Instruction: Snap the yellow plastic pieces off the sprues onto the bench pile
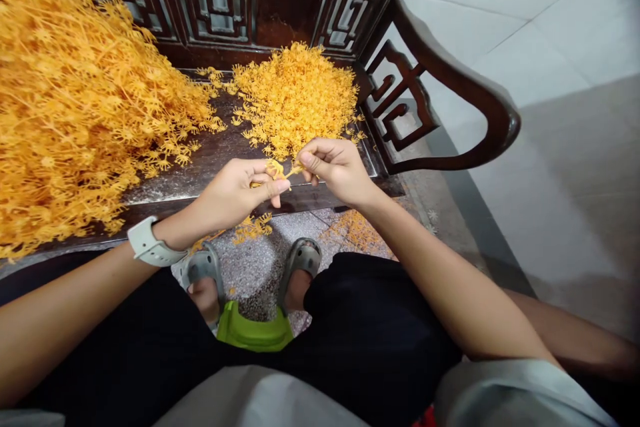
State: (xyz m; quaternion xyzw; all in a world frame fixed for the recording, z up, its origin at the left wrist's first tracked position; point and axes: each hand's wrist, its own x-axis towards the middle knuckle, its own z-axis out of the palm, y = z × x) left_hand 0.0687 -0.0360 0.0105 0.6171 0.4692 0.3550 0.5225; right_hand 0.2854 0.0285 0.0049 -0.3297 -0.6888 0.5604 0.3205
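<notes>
My left hand (233,192) is closed, thumb against fingers, on a yellow flower-shaped plastic piece (275,169). From the right, my right hand (340,170) pinches a thin yellow stem end (296,169) that seems to run to what the left hand holds; the exact join is too small to make out. Both hands hover at the front edge of a dark wooden bench (200,160). Just beyond them lies a small pile of loose yellow flower pieces (300,97). To the left rises a much larger heap of stemmed yellow plastic flowers (85,100).
A curved wooden armrest (480,107) bounds the bench on the right, and a carved backrest (215,0) stands behind. Fallen yellow bits (357,230) lie on the speckled floor. Below are my clogs (306,257) and a green plastic stool edge (255,330).
</notes>
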